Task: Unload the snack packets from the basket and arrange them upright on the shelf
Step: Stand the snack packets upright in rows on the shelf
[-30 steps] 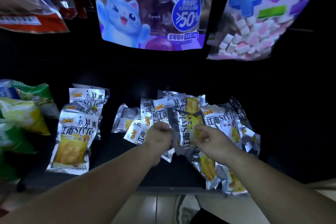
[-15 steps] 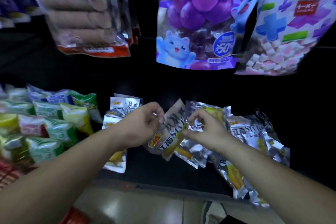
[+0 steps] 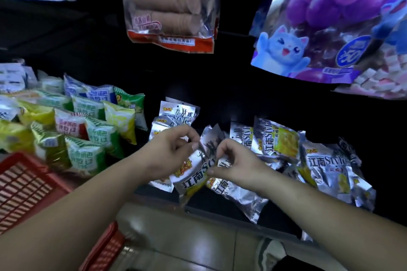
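Both hands hold one silver and yellow snack packet (image 3: pixel 193 179) above the front edge of the dark shelf (image 3: pixel 222 208). My left hand (image 3: pixel 169 152) pinches its top left edge, and my right hand (image 3: pixel 233 163) pinches the top right part. The packet hangs tilted, its bottom pointing toward the floor. A short row of matching packets (image 3: pixel 174 114) stands just behind my left hand. A loose pile of the same silver packets (image 3: pixel 308 160) lies on the shelf to the right. The red basket (image 3: pixel 28 185) is at the lower left; its contents are hidden.
Green, yellow and blue snack bags (image 3: pixel 88 130) fill the shelf to the left. A biscuit pack (image 3: pixel 169 6) and a purple grape candy bag (image 3: pixel 326 22) hang above. Tiled floor (image 3: pixel 198 237) and a shoe (image 3: pixel 271 253) show below the shelf edge.
The view swung left and up, bringing the red basket into sight. Both hands lifted one packet off the pile and shifted it left toward the standing row.
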`<state>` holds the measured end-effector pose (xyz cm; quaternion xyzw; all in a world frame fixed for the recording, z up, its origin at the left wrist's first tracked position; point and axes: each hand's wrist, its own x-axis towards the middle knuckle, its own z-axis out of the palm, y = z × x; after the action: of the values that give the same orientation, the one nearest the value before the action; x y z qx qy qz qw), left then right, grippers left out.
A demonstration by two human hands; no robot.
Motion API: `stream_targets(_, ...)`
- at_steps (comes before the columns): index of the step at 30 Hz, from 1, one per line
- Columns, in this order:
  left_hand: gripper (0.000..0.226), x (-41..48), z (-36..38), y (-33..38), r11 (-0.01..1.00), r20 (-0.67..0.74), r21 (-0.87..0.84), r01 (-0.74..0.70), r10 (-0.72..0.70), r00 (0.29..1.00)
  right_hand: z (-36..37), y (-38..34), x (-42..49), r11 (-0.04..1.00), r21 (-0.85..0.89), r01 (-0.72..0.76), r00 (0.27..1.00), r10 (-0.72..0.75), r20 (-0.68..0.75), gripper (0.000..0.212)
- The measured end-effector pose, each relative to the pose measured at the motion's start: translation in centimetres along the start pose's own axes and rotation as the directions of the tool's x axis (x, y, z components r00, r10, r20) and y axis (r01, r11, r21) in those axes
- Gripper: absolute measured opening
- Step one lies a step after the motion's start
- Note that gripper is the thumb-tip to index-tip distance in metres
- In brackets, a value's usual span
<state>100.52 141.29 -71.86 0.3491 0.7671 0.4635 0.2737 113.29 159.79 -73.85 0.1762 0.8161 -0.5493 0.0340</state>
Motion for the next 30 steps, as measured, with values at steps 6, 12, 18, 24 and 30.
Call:
stream_targets(6, 0.005, -0.3, -2.9, -1.8, 0.991, -0.240, -0.131, 0.006, -0.038, 0.970, 2.0, -1.9, 1.0, 0.991, -0.066, 0.116, 0.993, -0.116, 0.005, 0.036)
stream_targets(12, 0.023, -1.4, -4.8, -4.3, 0.961, -0.414, -0.262, 0.090, -0.197, 0.889, 3.9, -2.3, 2.3, 0.998, 0.037, 0.052, 0.973, -0.042, -0.225, 0.031)
stream_targets(18, 0.020, -2.8, -3.4, -5.6, 0.934, -0.121, -0.296, 0.201, -0.246, 0.962, 5.5, -3.0, 3.9, 0.977, 0.212, -0.016, 0.947, 0.083, -0.310, 0.031)
stream_targets(24, 0.020, -3.5, -4.5, -6.6, 0.951, -0.202, -0.215, 0.223, -0.267, 0.942, 5.5, -2.9, 3.9, 0.973, 0.202, -0.110, 0.994, 0.111, 0.011, 0.053)
stream_targets(30, 0.022, -3.4, -4.8, -8.3, 0.978, -0.209, -0.030, 0.205, -0.206, 0.956, 6.7, -2.2, 4.0, 0.994, 0.082, -0.068, 0.997, 0.071, -0.041, 0.058)
